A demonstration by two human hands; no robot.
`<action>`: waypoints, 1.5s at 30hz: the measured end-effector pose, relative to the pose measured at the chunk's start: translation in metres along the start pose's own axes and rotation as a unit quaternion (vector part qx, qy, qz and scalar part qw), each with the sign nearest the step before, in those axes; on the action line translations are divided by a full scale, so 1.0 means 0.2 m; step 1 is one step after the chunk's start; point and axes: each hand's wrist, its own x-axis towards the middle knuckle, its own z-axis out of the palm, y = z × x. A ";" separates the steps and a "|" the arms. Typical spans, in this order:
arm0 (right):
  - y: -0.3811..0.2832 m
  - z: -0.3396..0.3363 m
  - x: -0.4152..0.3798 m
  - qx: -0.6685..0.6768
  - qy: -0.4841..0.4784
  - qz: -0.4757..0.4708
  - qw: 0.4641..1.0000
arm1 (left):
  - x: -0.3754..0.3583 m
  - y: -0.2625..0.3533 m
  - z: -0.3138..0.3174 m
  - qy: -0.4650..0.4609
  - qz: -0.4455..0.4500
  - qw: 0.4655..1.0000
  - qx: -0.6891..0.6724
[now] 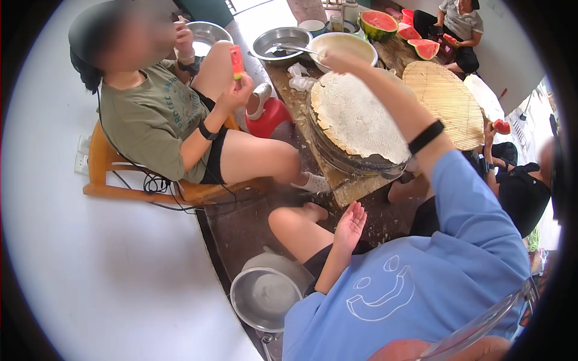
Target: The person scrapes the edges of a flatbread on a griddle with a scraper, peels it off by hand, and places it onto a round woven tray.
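Observation:
My right hand is stretched out over the cream-coloured bowl, its fingers closed at the near end of a thin metal utensil. That utensil crosses the bowl's rim toward a steel basin; which kind it is I cannot make out. Below my forearm, a large round pale flatbread with browned edges covers a round griddle. My left hand is held palm up by my lap, fingers stretched, holding nothing.
Across at the left, a seated person holds a watermelon slice. A woven round mat lies beyond the griddle. Cut watermelon stands at the table's far end. Other people sit at the right. A metal pot is beside my leg.

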 end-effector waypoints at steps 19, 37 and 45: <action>1.67 -0.27 -1.65 -0.075 0.189 -0.028 0.979 | -0.06 -0.09 0.24 0.007 0.110 0.973 0.204; 1.69 -0.26 -1.15 -0.070 0.157 -0.173 0.970 | -0.09 -0.22 0.33 -0.005 0.106 0.973 0.206; 1.37 -0.02 -1.45 -0.070 0.155 -0.205 0.964 | -0.08 -0.25 0.24 -0.010 0.074 0.980 0.187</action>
